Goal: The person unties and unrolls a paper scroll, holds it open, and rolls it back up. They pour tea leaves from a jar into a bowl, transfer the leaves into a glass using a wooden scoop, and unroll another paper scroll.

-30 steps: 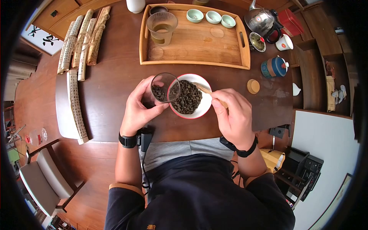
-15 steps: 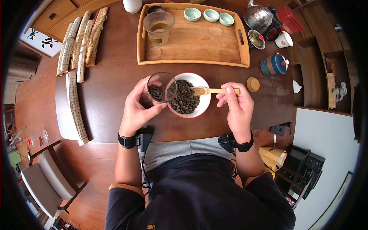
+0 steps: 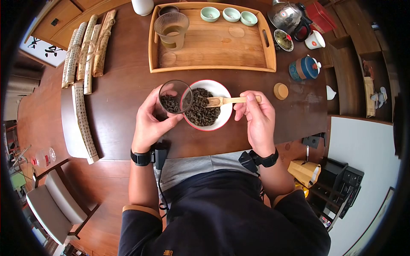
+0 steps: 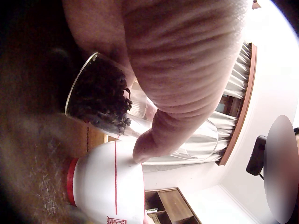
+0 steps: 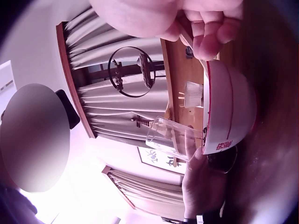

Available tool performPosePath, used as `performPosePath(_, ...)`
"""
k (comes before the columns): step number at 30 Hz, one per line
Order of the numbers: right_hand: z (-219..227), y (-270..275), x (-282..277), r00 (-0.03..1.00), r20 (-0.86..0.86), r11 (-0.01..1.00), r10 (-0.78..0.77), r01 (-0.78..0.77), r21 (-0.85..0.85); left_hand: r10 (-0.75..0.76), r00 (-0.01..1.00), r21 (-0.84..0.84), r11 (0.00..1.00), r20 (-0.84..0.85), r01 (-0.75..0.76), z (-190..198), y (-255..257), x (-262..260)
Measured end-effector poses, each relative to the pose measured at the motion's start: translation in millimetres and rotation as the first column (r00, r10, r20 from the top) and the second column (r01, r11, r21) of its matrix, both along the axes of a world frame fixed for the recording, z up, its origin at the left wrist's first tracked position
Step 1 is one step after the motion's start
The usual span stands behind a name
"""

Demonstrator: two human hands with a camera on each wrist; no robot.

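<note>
In the head view my left hand holds a clear glass tilted over the left rim of a white, red-rimmed bowl. Dark, curled tea leaves lie in the glass, and a larger heap of leaves fills part of the bowl. My left thumb reaches the bowl's side in the left wrist view. My right hand pinches the handle of a pale wooden tea scoop between thumb and fingers. The scoop's blade lies over the leaves in the bowl.
A wooden tray ahead carries a ribbed cup and small green teacups. To the right are a round wooden lid, a blue jar and a steel kettle. Bamboo scrolls lie on the left.
My right hand has turned and drawn back to the right of the bowl, bringing the scoop's length into view. The glass stays tilted in my left hand.
</note>
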State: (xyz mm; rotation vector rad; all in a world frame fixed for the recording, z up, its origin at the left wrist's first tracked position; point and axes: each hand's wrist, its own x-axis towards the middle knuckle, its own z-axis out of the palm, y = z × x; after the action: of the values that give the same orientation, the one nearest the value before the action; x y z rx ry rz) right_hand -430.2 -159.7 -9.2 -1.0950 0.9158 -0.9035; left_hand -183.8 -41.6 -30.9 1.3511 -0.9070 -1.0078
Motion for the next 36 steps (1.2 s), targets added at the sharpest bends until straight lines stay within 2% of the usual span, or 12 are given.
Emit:
performPosePath(15,-1,8,4,0.997,0.048,0.996,-0.054,0.05,0.073,-0.005,1.0,-0.022,1.0,0.013,0.006,-1,0,0)
performPosePath(21,0,8,3,0.993,0.086,0.985,-0.085,0.07,0.159,-0.006,0.999,-0.035,0.999,0.041,0.007,-2,-1,1)
performPosePath(26,-3,5,-2,0.978,0.188,0.963,-0.092,0.039,0.268,-0.008,0.998,-0.027,1.0,0.065,0.01,0,0,1)
performPosePath(28,-4,4,-3,0.975,0.199,0.96,-0.097,0.038,0.279,0.005,1.0,0.008,1.0,0.007,-0.005,2,0,0)
performPosePath(32,-3,4,-3,0.972,0.199,0.953,-0.129,0.066,0.295,0.007,1.0,0.015,1.0,-0.001,-0.007,1,1,1)
performPosePath(36,3,2,-7,0.969,0.225,0.962,-0.098,0.034,0.271,-0.006,1.0,-0.008,1.0,-0.025,0.006,0,0,1)
